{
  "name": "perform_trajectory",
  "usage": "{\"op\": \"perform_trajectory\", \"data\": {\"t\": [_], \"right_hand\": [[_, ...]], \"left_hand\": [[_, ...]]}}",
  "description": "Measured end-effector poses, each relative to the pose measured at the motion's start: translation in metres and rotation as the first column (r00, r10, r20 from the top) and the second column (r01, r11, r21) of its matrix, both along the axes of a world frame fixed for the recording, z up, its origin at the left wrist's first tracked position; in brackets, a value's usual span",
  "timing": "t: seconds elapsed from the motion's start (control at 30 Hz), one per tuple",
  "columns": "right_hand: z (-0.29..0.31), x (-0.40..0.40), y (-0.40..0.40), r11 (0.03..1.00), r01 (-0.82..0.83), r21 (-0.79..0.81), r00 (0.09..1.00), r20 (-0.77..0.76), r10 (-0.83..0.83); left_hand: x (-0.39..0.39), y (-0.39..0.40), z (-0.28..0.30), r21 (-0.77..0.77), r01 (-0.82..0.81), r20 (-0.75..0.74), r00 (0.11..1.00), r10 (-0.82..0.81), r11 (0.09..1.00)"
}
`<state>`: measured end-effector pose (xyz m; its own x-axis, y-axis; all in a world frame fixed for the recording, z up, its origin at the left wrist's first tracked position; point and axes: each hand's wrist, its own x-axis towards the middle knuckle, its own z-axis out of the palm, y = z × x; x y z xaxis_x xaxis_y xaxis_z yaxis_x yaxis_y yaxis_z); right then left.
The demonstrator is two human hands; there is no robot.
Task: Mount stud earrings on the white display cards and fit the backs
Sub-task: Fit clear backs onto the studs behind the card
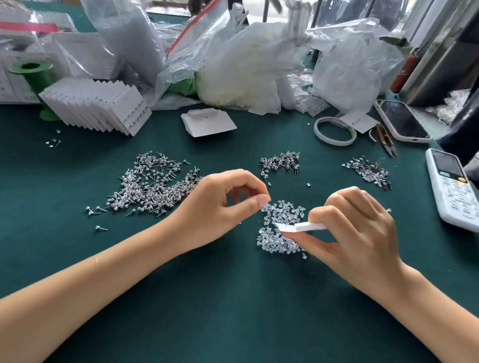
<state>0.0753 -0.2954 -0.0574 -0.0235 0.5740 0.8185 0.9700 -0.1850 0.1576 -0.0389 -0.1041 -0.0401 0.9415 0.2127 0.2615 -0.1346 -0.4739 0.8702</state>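
My right hand (354, 224) grips a white display card (302, 227) edge-on, just above a heap of clear earring backs (278, 229) on the green cloth. My left hand (223, 205) hovers at the heap's left edge with thumb and forefinger pinched together; whatever it pinches is too small to make out. A big pile of silver stud earrings (153, 185) lies left of that hand. Two smaller stud piles lie farther back at centre (281, 162) and right (369, 170).
A fanned stack of filled cards (99, 106) sits at back left by a green spool (32, 70). Blank cards (208, 122), a tape roll (334, 130), snips (385, 138), a phone (401, 119) and a remote (454, 190) lie behind and right. Plastic bags (252, 61) crowd the back.
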Motion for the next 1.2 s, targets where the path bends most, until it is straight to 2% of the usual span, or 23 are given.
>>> {"op": "perform_trajectory", "data": {"t": [0.1, 0.27, 0.7, 1.2], "right_hand": [[0.0, -0.001, 0.001, 1.0, -0.019, -0.008, 0.999, 0.037, 0.019], [-0.001, -0.001, 0.001, 0.998, -0.051, -0.041, 0.996, 0.07, 0.054], [0.0, -0.003, 0.002, 0.998, -0.037, -0.048, 0.988, 0.151, 0.044], [0.001, -0.003, 0.001, 0.999, -0.01, -0.052, 0.99, 0.139, 0.018]], "left_hand": [[-0.005, -0.006, 0.004, -0.236, 0.127, -0.061, 0.988, -0.145, 0.963], [-0.005, -0.01, 0.001, -0.296, 0.159, -0.121, 0.972, -0.203, 0.942], [-0.005, -0.014, -0.006, -0.311, 0.146, -0.132, 0.972, -0.195, 0.939], [-0.006, -0.014, -0.005, -0.297, 0.136, -0.139, 0.973, -0.184, 0.945]]}}
